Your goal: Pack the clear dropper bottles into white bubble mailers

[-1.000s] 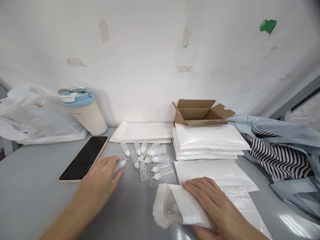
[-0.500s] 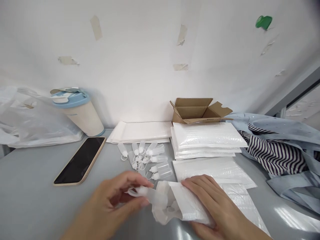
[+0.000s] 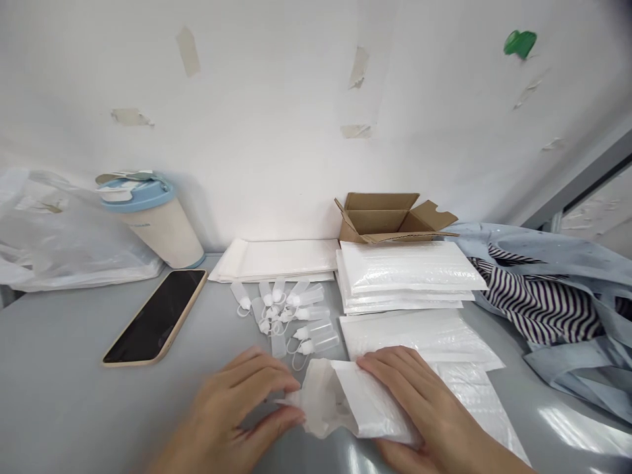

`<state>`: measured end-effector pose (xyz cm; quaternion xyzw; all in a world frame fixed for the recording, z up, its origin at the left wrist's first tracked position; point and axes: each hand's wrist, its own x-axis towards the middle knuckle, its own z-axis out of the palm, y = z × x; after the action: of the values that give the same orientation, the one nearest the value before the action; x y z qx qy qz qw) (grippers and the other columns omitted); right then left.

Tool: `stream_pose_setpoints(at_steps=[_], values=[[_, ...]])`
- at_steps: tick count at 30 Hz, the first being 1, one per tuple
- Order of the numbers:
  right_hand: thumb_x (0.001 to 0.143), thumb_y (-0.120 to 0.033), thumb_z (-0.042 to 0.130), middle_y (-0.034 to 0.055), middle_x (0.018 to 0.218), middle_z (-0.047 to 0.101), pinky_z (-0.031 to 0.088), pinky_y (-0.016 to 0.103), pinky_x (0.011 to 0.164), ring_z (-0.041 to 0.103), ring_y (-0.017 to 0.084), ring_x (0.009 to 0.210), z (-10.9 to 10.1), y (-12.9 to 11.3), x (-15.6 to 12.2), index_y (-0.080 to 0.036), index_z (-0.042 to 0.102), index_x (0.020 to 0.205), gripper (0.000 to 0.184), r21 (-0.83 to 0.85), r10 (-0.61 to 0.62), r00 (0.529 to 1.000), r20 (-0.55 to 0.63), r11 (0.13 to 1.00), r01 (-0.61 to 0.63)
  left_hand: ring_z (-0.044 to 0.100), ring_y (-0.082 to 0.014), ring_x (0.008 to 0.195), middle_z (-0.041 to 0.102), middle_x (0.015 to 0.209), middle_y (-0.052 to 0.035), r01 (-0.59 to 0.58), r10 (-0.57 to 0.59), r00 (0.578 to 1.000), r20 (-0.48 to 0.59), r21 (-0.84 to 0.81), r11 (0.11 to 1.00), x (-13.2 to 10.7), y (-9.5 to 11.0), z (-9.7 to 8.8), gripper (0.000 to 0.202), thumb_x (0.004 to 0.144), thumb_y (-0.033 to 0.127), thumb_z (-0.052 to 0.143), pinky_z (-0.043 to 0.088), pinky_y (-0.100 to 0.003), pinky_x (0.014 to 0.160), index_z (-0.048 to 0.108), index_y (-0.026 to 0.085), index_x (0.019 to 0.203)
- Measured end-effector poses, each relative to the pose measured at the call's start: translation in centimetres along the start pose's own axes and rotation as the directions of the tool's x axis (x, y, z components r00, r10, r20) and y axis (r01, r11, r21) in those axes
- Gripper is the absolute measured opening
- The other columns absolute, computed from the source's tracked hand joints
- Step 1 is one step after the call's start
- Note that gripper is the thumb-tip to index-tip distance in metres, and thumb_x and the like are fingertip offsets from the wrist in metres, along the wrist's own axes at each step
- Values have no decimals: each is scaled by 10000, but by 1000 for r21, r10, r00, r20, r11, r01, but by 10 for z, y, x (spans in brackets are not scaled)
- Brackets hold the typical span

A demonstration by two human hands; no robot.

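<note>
Below a white wall (image 3: 266, 145), glossy grey tabletop (image 3: 59, 388).

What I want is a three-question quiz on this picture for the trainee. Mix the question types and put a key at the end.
1. Multiple choice. What does the right hand hold?
A) the phone
B) an open white padded envelope
C) the cardboard box

2. True or false. The fingertips of the left hand are at the envelope's open end.

3. Fill in the missing word. The loose small bottles on the grey table have ____ caps.

Key: 1 B; 2 true; 3 white.
</note>
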<state>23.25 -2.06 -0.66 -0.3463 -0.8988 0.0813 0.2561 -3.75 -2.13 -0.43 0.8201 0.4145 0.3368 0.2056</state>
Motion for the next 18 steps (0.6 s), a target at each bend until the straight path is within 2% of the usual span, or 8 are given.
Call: stream_pose_setpoints(at_steps=[3,5,9,12,14,18], values=[[758,-97,546,124,1131,651,491,381,905,594,249,1058,1,-1,0,-102,494,1279,523,34,6,1000,16,999,-6,591,-76,607,675,786,39,-37,37,999,19,-7,999,-5,1,12,76,884,177,631,468,-125,548,598,229,929],[748,-81,526,118,1122,654,495,376,901,594,244,1052,2,-1,0,-106,501,1270,522,58,1,1000,10,998,-2,605,-71,618,680,812,37,-42,43,999,32,-38,998,-9,3,19,112,896,137,599,491,-122,594,580,231,953],[757,-93,542,119,1100,669,511,365,884,603,237,1025,4,-2,1,-98,530,1232,475,73,-26,1000,-10,997,27,683,-76,820,705,1023,2,-101,109,992,64,-122,987,-13,5,27,297,881,67,580,523,-100,772,544,237,1121],[771,-110,563,116,1101,673,514,363,891,612,230,1006,3,-2,2,-100,530,1237,468,71,-46,999,-12,996,47,685,-103,976,696,1132,-41,-189,193,979,61,-78,979,-12,4,26,343,890,51,556,511,-120,881,524,207,1193],[778,-114,554,111,1094,678,520,366,878,621,230,996,2,-2,3,-111,518,1250,474,65,-43,999,-26,997,44,695,-104,900,712,1056,-46,-233,233,972,36,4,972,-10,4,24,257,926,74,517,536,-130,817,550,194,1151],[773,-118,540,107,1086,677,527,372,863,630,235,987,0,-2,2,-125,508,1258,486,63,-18,1000,-25,998,20,647,-100,672,693,847,-8,-174,172,985,25,113,978,-10,6,24,180,958,97,445,526,-161,628,570,215,1009]])
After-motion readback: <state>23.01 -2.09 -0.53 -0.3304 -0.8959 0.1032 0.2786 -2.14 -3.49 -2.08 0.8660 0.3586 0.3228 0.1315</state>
